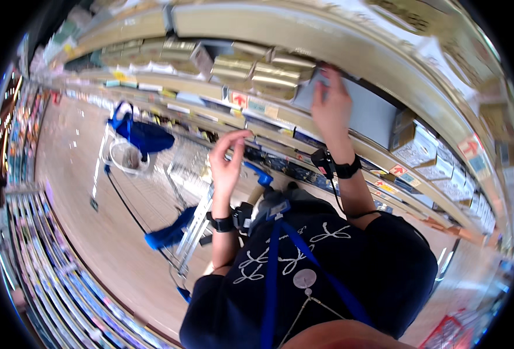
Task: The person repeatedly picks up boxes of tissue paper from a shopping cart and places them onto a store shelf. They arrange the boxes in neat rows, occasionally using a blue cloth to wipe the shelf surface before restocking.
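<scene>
Right hand (pixel 332 110), grip apart, is over the bare shelf (pixel 370 113) between gold boxes (pixel 274 80) and white boxes (pixel 421 150). Left hand (pixel 226 166), grip apart, occupies open room outside the shelf edge (pixel 373 152).

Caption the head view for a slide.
Right hand at a shelf beside gold boxes, left hand half-curled in midair.

Red arrow signs (pixel 239 99) on white show along the edges of the shelf (pixel 369 148), with small pale labels (pixel 271 111) beside some. The shirt (pixel 379 264) bears looping white script (pixel 331 232); dark marks on a pack (pixel 399 16) at the upper right are too blurred to read.
</scene>
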A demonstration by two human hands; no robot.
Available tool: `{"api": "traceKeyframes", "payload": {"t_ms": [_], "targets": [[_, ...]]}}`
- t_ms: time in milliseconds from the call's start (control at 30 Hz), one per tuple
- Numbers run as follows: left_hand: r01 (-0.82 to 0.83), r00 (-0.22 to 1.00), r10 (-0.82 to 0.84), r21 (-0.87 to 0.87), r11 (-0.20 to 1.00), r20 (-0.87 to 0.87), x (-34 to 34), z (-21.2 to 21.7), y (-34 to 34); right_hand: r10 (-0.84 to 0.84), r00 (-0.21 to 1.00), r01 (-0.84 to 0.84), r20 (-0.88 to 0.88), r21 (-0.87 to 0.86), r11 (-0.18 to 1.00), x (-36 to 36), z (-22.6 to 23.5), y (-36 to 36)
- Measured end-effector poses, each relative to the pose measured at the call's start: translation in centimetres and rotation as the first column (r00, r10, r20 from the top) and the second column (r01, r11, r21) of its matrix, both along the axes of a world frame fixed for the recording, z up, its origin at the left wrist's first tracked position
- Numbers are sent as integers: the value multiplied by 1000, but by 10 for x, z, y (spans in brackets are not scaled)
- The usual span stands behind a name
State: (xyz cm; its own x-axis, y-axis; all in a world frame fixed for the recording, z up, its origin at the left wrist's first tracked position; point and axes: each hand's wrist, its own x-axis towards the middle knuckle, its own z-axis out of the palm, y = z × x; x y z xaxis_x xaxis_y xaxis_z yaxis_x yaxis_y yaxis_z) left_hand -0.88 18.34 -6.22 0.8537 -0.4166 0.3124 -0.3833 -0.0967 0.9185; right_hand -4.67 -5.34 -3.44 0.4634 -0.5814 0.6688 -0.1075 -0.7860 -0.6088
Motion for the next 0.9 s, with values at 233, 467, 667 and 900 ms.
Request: {"api": "traceKeyframes", "payload": {"t_ms": [233,467,667,900], "targets": [[-343,915,356,99,934,-191,0,-36,124,527,846,-530,75,25,848,-26,-18,81],[-379,819,454,265,887,-350,20,-69,241,939,225,-857,-261,406,318,86,-55,215],[-177,761,483,579,796,-432,106,-204,303,777,-114,-833,-619,486,264,214,-195,319],[15,566,478,588,809,-672,136,-427,322,350,-460,-712,-816,574,404,261,-354,375]]}}
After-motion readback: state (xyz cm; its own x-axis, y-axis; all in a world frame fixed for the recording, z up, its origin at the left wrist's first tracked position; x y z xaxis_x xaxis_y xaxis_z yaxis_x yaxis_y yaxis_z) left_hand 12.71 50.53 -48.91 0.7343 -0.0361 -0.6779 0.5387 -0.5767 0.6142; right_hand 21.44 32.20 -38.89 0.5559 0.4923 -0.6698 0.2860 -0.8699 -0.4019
